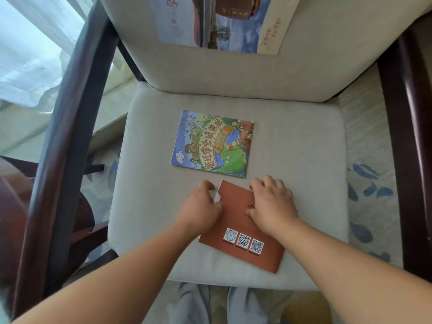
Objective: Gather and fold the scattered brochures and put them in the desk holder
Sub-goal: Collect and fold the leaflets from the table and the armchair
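On the seat cushion (pixel 292 160), both flat hands press the brown brochure (pixel 236 220), long axis running near-right.

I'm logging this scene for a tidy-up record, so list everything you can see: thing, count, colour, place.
Red-brown brochure: 1, red-brown with three QR code squares, front of the seat cushion, under both hands.
Cartoon map brochure: 1, blue, green and orange, flat on the middle of the seat.
Large brochures: at least 2, blue, red and cream, leaning on the chair back.
Armchair: 1, beige cushions, dark wooden arms.
Carpet: 1, pale with blue marks, right of the chair.
Curtain: 1, white sheer, upper left.
Left hand: 1, at the brochure's left edge.
Right hand: 1, pressing on its top.
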{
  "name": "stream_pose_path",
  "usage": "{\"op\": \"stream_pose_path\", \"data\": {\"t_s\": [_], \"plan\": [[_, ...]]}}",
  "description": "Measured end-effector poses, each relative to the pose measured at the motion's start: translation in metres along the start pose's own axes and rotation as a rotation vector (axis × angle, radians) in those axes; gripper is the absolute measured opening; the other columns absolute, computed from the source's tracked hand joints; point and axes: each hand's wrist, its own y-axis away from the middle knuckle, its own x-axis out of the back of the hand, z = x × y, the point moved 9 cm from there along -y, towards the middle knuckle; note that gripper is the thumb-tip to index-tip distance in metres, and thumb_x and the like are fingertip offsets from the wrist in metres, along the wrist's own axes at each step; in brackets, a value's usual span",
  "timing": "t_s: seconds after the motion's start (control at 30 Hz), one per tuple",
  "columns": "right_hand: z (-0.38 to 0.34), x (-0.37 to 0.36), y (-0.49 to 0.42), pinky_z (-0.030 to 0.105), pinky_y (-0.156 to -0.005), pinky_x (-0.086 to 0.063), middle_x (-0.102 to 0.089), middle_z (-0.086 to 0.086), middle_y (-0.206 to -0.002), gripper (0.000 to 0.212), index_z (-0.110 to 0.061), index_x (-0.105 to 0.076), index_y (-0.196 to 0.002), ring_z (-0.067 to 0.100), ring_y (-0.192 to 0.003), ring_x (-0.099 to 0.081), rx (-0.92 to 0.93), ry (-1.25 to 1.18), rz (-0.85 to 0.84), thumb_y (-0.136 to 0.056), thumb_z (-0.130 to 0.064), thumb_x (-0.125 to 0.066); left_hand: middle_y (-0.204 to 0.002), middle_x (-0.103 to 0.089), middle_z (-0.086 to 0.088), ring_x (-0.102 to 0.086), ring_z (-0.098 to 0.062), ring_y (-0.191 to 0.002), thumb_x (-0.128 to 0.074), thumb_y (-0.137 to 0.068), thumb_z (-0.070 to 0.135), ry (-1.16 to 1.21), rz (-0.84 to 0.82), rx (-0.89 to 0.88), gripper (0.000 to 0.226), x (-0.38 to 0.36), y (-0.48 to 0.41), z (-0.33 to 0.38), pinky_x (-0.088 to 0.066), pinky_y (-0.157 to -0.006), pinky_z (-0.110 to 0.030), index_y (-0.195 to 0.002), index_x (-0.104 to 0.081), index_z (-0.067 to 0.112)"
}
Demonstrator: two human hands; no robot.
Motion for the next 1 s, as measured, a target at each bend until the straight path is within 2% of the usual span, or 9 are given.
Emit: {"op": "stream_pose_path", "data": {"t_s": [0.23, 0.3, 0.37, 0.43, 0.6, 0.73, 0.8, 0.9, 1.0], "plan": [[-0.003, -0.007, 0.003, 0.038, -0.088, -0.039, -0.051, 0.002, -0.121, 0.044, -0.022, -0.044, -0.113, 0.028, -0.114, -0.047, -0.029, -0.012, 0.033, -0.081, -0.033, -0.073, -0.112, -0.060, -0.010, -0.056, -0.030, -0.104, -0.058, -0.087, 0.027, -0.089, 0.091, 0.071, 0.029, -0.010, 0.001, -0.005, -0.043, -0.080, -0.034, -0.111, -0.048, 0.013], [-0.003, -0.005, 0.005, 0.038, -0.088, -0.041, -0.051, 0.003, -0.121, 0.042, -0.021, -0.044, -0.111, 0.029, -0.113, -0.046, -0.026, -0.063, 0.012, -0.082, -0.031, -0.072, -0.099, -0.062, -0.007, -0.057, -0.026, -0.090, -0.060, -0.089, 0.028, -0.089, 0.034, 0.058, 0.015, -0.010, 0.002, -0.004, -0.042, -0.068, -0.030, -0.088, -0.051, 0.016], [-0.004, 0.002, 0.010, 0.039, -0.090, -0.042, -0.050, 0.002, -0.121, 0.040, -0.022, -0.044, -0.111, 0.028, -0.113, -0.045, -0.010, -0.162, 0.010, -0.083, -0.033, -0.071, -0.075, -0.057, -0.001, -0.053, -0.020, -0.070, -0.061, -0.090, 0.026, -0.034, -0.025, 0.025, 0.028, -0.004, 0.008, 0.002, -0.034, -0.053, -0.028, -0.069, -0.044, 0.018], [-0.007, 0.019, 0.020, 0.040, -0.096, -0.042, -0.047, -0.002, -0.123, 0.046, -0.026, -0.046, -0.119, 0.023, -0.118, -0.042, -0.027, -0.393, 0.050, -0.082, -0.044, -0.067, -0.064, -0.053, -0.002, -0.052, -0.018, -0.058, -0.060, -0.088, 0.022, 0.078, -0.065, -0.008, 0.027, 0.012, 0.020, 0.012, -0.035, -0.049, -0.029, -0.066, -0.045, 0.015], [-0.042, 0.062, 0.055, 0.034, -0.102, -0.045, -0.048, -0.012, -0.128, 0.073, -0.036, -0.047, -0.133, 0.005, -0.119, -0.053, -0.050, -1.150, 0.018, -0.068, -0.065, -0.064, -0.092, -0.071, -0.017, -0.069, -0.033, -0.088, -0.061, -0.081, 0.034, 0.385, -0.056, -0.170, 0.032, 0.067, 0.066, 0.059, -0.057, -0.079, -0.051, -0.094, -0.064, 0.005], [-0.066, 0.065, 0.060, 0.033, -0.075, -0.058, -0.073, -0.008, -0.109, 0.032, -0.035, -0.063, -0.115, 0.010, -0.100, -0.070, -0.077, -1.669, -0.199, -0.085, -0.046, -0.059, -0.085, -0.066, 0.006, -0.063, -0.009, -0.076, -0.055, -0.078, 0.047, 0.217, 0.024, -0.329, 0.026, 0.082, 0.096, 0.090, -0.053, -0.070, -0.030, -0.085, -0.060, 0.023], [-0.058, 0.059, 0.052, 0.039, -0.078, -0.058, -0.076, -0.002, -0.103, 0.021, -0.033, -0.070, -0.103, 0.019, -0.098, -0.072, -0.162, -1.674, -0.189, -0.092, -0.029, -0.053, -0.100, -0.059, 0.015, -0.058, 0.000, -0.087, -0.052, -0.079, 0.053, 0.128, 0.015, -0.381, 0.026, 0.073, 0.096, 0.090, -0.045, -0.074, -0.022, -0.091, -0.060, 0.031], [-0.031, 0.025, 0.038, 0.051, -0.088, -0.056, -0.076, 0.005, -0.101, 0.024, -0.023, -0.069, -0.108, 0.027, -0.094, -0.073, -0.373, -1.552, -0.188, -0.097, -0.016, -0.049, -0.122, -0.054, 0.012, -0.048, -0.009, -0.114, -0.056, -0.088, 0.045, -0.091, 0.169, -0.412, 0.029, 0.067, 0.077, 0.074, -0.039, -0.088, -0.027, -0.113, -0.057, 0.030], [-0.003, -0.004, 0.026, 0.043, -0.090, -0.055, -0.071, 0.004, -0.111, 0.019, -0.019, -0.061, -0.112, 0.023, -0.094, -0.069, -0.477, -1.194, -0.164, -0.094, -0.022, -0.056, -0.151, -0.034, 0.002, -0.031, -0.021, -0.136, -0.053, -0.091, 0.041, -0.386, 0.136, -0.345, 0.054, 0.036, 0.050, 0.040, -0.031, -0.109, -0.035, -0.140, -0.039, 0.025]]}}
